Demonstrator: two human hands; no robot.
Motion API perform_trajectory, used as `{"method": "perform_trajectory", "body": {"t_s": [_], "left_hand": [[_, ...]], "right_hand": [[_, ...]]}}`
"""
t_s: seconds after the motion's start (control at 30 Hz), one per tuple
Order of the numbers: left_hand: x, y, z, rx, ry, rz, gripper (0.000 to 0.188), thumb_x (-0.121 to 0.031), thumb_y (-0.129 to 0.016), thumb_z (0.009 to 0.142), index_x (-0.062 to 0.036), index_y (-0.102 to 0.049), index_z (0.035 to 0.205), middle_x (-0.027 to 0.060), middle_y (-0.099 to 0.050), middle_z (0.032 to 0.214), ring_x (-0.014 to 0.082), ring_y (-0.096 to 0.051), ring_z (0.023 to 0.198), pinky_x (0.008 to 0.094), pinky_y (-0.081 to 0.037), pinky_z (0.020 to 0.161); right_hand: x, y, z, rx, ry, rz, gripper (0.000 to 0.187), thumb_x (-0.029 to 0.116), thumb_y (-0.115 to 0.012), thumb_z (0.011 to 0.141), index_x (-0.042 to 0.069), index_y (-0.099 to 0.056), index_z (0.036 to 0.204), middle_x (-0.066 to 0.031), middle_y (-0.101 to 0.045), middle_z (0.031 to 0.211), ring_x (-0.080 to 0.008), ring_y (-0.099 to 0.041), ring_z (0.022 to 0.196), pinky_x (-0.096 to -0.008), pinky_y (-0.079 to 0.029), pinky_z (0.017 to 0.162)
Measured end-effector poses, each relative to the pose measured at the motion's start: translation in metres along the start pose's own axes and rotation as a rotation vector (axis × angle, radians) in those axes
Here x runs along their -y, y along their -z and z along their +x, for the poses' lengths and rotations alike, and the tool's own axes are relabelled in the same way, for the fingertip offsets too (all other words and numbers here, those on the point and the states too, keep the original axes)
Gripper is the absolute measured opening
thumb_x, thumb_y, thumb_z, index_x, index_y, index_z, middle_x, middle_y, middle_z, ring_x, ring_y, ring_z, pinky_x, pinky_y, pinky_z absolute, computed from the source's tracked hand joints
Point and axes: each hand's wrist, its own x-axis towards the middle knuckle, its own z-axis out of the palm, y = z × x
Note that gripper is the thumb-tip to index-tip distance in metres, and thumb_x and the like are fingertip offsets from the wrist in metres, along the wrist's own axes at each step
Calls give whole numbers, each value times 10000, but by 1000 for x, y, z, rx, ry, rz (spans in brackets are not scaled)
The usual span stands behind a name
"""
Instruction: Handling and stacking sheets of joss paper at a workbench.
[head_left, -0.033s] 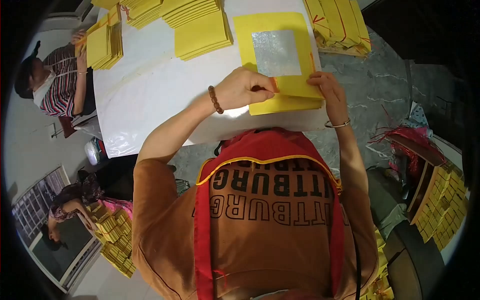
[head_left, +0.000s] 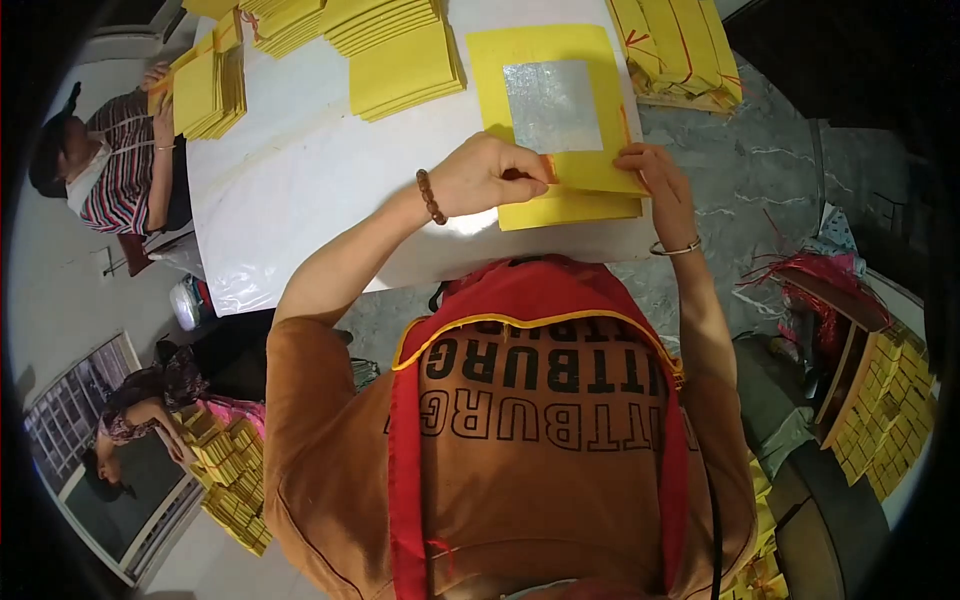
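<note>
A stack of yellow paper sheets (head_left: 485, 85) with a silvery square patch (head_left: 553, 105) on top lies near the table's right edge. My left hand (head_left: 500, 172), with a brown bead bracelet at the wrist, is closed in a pinch at the near left part of the top sheet. A bit of orange (head_left: 548, 167) shows by its fingertips. My right hand (head_left: 660, 180), wearing a bangle, grips the sheet's right edge, thumb hidden beneath. Between the hands the top sheet's near edge is lifted off the yellow paper below (head_left: 570, 214).
Several piles of folded yellow paper (head_left: 405, 75) stand along the white table's (head_left: 330, 190) far side. Tied yellow bundles (head_left: 675, 55) sit beyond its right edge. A co-worker (head_left: 125, 150) handles yellow paper at the left; another person (head_left: 150, 400) bends over yellow stacks (head_left: 225, 465) lower left.
</note>
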Motion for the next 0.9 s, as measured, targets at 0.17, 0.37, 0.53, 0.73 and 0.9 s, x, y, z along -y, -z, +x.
{"method": "perform_trajectory", "body": {"t_s": [0.17,0.37,0.53,0.73,0.9], "left_hand": [[1,7,5,91,186,-149,116,-97,-612,810,-7,-665,860,-12,-619,710,38,-507,651,223,-431,586],[1,11,9,118,198,-230,128,-121,-622,783,-2,-666,806,52,-663,798,90,-586,761,243,-459,717],[4,11,9,123,218,-304,104,-99,-620,775,-2,-657,773,45,-662,790,97,-595,793,240,-455,761],[-1,14,11,155,201,-272,78,-72,-610,784,-9,-653,795,-26,-584,671,29,-486,644,202,-399,598],[2,14,12,177,242,-267,82,-81,-610,783,-11,-652,790,-30,-575,665,30,-480,639,204,-392,591]], "right_hand": [[1,-1,1,-6,19,22,371,222,-391,954,-28,-655,882,-78,-580,988,-167,-542,935,-261,-404,837],[4,-1,1,-13,-8,21,392,229,-368,961,-27,-653,880,-85,-581,991,-176,-542,940,-277,-401,852],[-4,5,2,53,141,-80,433,256,-316,967,-17,-647,908,-97,-587,1023,-211,-543,975,-302,-387,896],[-6,7,1,68,128,-41,439,278,-289,956,17,-642,935,-103,-587,1048,-219,-535,1008,-311,-367,927],[-7,9,3,102,113,-67,461,315,-280,949,20,-634,948,-103,-581,1064,-216,-532,1017,-316,-366,931]]}}
